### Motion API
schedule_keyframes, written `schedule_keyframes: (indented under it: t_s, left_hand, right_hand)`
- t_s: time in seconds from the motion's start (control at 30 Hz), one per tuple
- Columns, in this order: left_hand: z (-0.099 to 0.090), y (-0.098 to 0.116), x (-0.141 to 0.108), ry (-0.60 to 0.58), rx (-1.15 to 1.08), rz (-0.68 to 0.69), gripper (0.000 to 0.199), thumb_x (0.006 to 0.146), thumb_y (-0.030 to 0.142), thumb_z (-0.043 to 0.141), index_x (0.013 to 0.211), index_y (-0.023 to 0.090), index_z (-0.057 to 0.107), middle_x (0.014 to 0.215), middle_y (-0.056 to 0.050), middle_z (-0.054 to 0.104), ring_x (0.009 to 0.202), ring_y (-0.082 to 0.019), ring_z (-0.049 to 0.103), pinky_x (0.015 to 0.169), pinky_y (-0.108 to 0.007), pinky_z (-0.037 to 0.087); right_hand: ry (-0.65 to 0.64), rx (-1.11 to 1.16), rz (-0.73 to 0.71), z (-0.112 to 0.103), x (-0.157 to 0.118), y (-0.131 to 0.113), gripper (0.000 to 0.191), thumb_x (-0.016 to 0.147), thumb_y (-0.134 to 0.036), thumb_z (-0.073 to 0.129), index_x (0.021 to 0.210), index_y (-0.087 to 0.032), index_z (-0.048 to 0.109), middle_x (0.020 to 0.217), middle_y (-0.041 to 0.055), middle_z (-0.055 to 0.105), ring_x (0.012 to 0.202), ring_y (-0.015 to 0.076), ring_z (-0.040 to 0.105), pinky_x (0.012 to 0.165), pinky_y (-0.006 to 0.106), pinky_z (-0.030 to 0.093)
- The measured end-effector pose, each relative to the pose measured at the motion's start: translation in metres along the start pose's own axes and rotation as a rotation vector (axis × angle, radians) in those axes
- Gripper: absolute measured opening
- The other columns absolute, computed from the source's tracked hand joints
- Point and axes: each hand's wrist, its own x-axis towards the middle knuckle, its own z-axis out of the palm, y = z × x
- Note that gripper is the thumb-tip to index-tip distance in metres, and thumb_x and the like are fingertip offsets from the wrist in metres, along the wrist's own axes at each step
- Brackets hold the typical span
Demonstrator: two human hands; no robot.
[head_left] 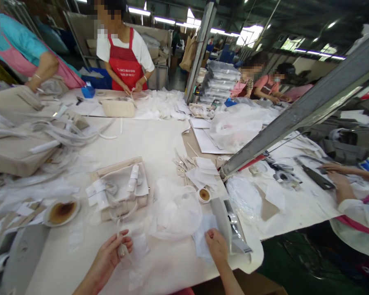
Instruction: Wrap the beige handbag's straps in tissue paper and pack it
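My left hand is closed on a whitish strip near the front of the table, below a beige bag with white-wrapped straps lying on it. My right hand has its fingers bent together at a pale blue cloth, beside a grey tape dispenser; whether it grips the cloth is hidden. Between the hands and further back lies a crumpled translucent plastic bag. A small cup of brown liquid stands behind the dispenser.
A dish with brown liquid and another dispenser are at the left, near piled straps. A slanted metal post rises at the right. Co-workers stand around the table; one person's hands are at the far right.
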Motion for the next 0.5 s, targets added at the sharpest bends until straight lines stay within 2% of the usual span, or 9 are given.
schedule_keyframes:
  t_s: [0.13,0.3,0.4,0.5]
  left_hand:
    - [0.004,-0.002,-0.006,-0.014,-0.013,-0.028,0.024,0.082,0.014,0.062,0.105,0.009,0.058,0.077,-0.009,0.071,0.069,-0.018,0.07,0.069,-0.031,0.059]
    - [0.005,-0.005,-0.011,0.043,0.079,-0.063,0.024,0.083,0.014,0.062,0.105,0.009,0.056,0.076,-0.011,0.072,0.066,-0.018,0.07,0.063,-0.027,0.059]
    - [0.005,-0.006,-0.011,0.065,0.113,-0.064,0.023,0.083,0.014,0.062,0.105,0.009,0.057,0.078,-0.011,0.072,0.067,-0.017,0.07,0.064,-0.027,0.059]
    - [0.005,-0.007,-0.01,0.072,0.127,-0.067,0.02,0.084,0.014,0.061,0.103,0.009,0.058,0.075,-0.011,0.072,0.064,-0.017,0.069,0.062,-0.026,0.059]
  right_hand:
    - [-0.03,0.022,0.003,-0.004,0.002,0.002,0.017,0.078,-0.034,0.044,0.067,-0.023,0.051,0.07,0.0053,0.063,0.071,0.0233,0.059,0.069,0.034,0.041]
    - [-0.034,0.026,-0.001,-0.01,0.001,0.004,0.021,0.08,-0.034,0.042,0.068,-0.022,0.055,0.069,0.0049,0.064,0.07,0.0229,0.06,0.068,0.033,0.042]
    - [0.004,0.021,-0.016,-0.012,-0.002,0.004,0.024,0.082,-0.035,0.043,0.083,-0.02,0.061,0.085,0.0073,0.067,0.083,0.0232,0.063,0.077,0.032,0.044]
    - [0.04,0.014,-0.011,-0.008,-0.005,0.002,0.034,0.082,-0.037,0.047,0.105,-0.018,0.06,0.105,0.0104,0.066,0.098,0.0245,0.062,0.086,0.032,0.044]
